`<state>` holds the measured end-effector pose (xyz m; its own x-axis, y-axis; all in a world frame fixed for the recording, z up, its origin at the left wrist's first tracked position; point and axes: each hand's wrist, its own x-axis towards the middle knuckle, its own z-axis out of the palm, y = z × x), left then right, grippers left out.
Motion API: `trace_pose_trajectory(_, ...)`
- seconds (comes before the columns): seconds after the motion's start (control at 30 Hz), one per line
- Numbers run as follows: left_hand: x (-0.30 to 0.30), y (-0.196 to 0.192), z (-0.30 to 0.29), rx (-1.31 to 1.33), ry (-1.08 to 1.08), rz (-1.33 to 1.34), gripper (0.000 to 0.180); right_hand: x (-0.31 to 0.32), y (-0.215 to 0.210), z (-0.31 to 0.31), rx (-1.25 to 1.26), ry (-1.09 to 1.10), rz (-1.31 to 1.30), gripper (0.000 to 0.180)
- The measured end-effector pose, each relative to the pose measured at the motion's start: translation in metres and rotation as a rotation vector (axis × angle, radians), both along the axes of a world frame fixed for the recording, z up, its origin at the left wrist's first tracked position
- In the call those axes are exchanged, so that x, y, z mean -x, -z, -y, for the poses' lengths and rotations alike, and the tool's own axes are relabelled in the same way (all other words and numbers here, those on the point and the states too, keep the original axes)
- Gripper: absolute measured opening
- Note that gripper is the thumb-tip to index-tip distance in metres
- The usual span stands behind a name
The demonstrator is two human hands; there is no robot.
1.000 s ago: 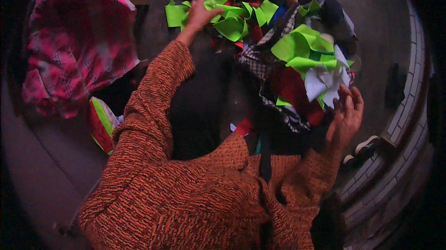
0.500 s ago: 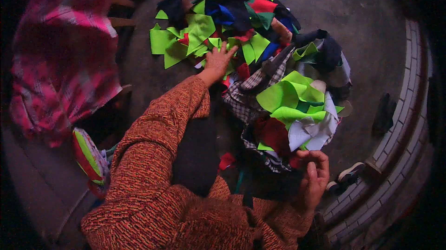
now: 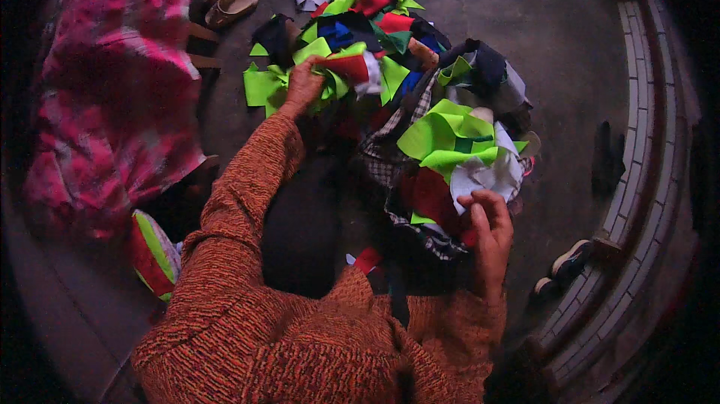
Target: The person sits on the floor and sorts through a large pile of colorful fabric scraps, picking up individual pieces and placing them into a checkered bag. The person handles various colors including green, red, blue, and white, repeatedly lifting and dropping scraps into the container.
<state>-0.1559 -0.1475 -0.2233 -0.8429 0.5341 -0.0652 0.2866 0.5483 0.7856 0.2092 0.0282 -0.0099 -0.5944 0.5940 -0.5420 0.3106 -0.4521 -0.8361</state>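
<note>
Bunched lime, red and white fabric scraps [image 3: 346, 69] are gripped in my left hand [image 3: 304, 89], raised at the near side of a loose heap of scraps [image 3: 390, 25]. To the right of the heap lies a black-and-white checked cloth [image 3: 384, 166], seemingly a bag, filled with more pieces. Lime scraps [image 3: 448, 134] lie on top of it, beside a white scrap [image 3: 484, 179] and a dark red one [image 3: 431, 198]. My right hand [image 3: 491, 235] hovers at the near edge of the white scrap, fingers loosely curled and apart. Whether its fingertips touch the scrap, I cannot tell.
Pink plaid cloth [image 3: 120, 96] hangs over wooden-legged furniture at the left. Beige shoes [image 3: 232, 6] stand behind it, dark shoes [image 3: 568, 263] at the right by a curved-looking white tiled edge [image 3: 634, 141]. A round multicoloured item [image 3: 154, 254] lies by my left elbow.
My left hand has closed on scraps from the heap and moved left with them lifted. My right hand has risen a little toward the white scrap.
</note>
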Motion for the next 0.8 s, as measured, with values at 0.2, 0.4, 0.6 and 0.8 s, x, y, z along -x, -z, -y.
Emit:
trace_pose_trajectory(0.2, -0.012, -0.161, 0.002, -0.600, -0.143, 0.394, 0.032, 0.006, 0.013, 0.008, -0.109, -0.049, -0.120, 0.018)
trace_pose_trajectory(0.4, -0.076, -0.285, -0.022, -0.805, 0.002, 0.545, 0.033, 0.008, 0.013, 0.008, 0.025, -0.013, -0.302, 0.042)
trace_pose_trajectory(0.6, -0.157, -0.294, -0.065, -1.004, 0.287, 0.742, 0.039, 0.009, 0.005, 0.006, 0.223, 0.033, -0.715, 0.090)
trace_pose_trajectory(0.8, -0.223, -0.248, -0.089, -0.577, 0.514, 0.317, 0.033, 0.003, -0.013, 0.013, 0.195, 0.083, -0.754, 0.077)
